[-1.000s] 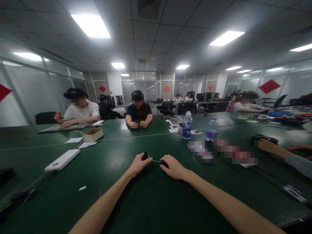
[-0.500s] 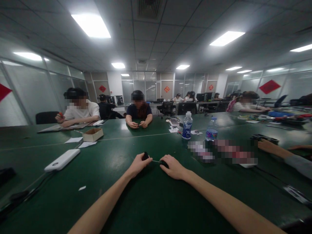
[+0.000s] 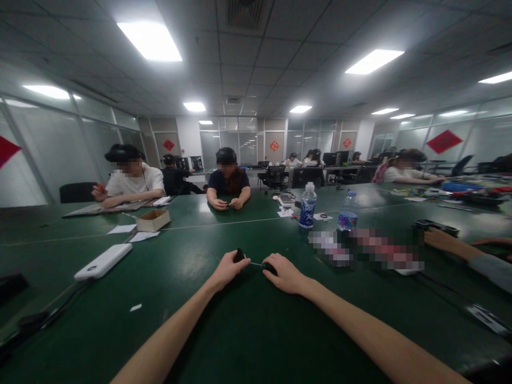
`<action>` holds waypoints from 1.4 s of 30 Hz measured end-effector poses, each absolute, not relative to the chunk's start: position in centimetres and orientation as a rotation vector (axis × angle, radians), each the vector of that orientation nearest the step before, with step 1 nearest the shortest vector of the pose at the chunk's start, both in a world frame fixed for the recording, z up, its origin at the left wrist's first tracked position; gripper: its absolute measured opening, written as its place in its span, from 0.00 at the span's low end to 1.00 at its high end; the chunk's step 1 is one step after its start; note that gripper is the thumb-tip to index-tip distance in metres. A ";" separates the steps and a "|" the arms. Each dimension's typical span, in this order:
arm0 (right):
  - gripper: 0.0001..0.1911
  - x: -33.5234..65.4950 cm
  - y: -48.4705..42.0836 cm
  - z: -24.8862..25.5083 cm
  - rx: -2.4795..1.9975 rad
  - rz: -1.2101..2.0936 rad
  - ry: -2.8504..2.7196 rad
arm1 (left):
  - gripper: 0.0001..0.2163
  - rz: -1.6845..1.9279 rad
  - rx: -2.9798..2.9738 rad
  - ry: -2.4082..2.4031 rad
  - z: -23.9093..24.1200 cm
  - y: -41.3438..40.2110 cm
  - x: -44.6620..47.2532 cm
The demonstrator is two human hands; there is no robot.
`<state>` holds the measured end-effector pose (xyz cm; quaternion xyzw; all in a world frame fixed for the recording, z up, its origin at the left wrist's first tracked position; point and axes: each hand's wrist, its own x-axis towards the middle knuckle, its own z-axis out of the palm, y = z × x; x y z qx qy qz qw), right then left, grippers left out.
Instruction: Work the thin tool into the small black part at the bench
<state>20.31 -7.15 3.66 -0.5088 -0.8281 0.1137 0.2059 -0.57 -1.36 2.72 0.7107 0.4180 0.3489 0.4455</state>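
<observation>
My left hand (image 3: 227,268) is closed round the black handle (image 3: 239,254) of a screwdriver. Its thin metal shaft (image 3: 255,264) points right and reaches a black rounded object that looks like a computer mouse (image 3: 269,269). Over that mouse curls my right hand (image 3: 285,273), gripping it low at the table. Whether the tip touches the mouse or only lies beside it cannot be made out. Much of the mouse is hidden under my fingers.
On the green table (image 3: 192,341) lie a white power bank (image 3: 104,262) with a cable, an open cardboard box (image 3: 153,220) and a paper scrap (image 3: 136,308). Two bottles, one blue-labelled (image 3: 308,207), stand ahead right. A co-worker's hand (image 3: 438,239) rests at right; others sit opposite.
</observation>
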 end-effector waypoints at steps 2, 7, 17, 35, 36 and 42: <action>0.15 20.3 -7.2 3.7 -1.419 0.320 -2.308 | 0.15 0.863 1.755 1.024 2.7 -1.4 -0.6; 0.15 20.2 -7.0 3.5 -1.408 0.268 -2.314 | 0.15 0.879 1.761 1.037 2.8 -1.4 -0.5; 0.16 20.2 -7.0 3.4 -1.409 0.290 -2.303 | 0.17 0.867 1.757 1.027 2.6 -1.3 -0.6; 0.16 20.2 -7.2 3.5 -1.368 0.317 -2.301 | 0.16 0.884 1.779 1.017 2.6 -1.3 -0.6; 0.16 20.2 -7.1 3.4 -1.362 0.305 -2.301 | 0.16 0.885 1.783 1.031 2.6 -1.3 -0.5; 0.15 20.3 -6.9 3.1 -1.359 0.295 -2.290 | 0.16 0.886 1.793 1.062 2.4 -1.2 -0.5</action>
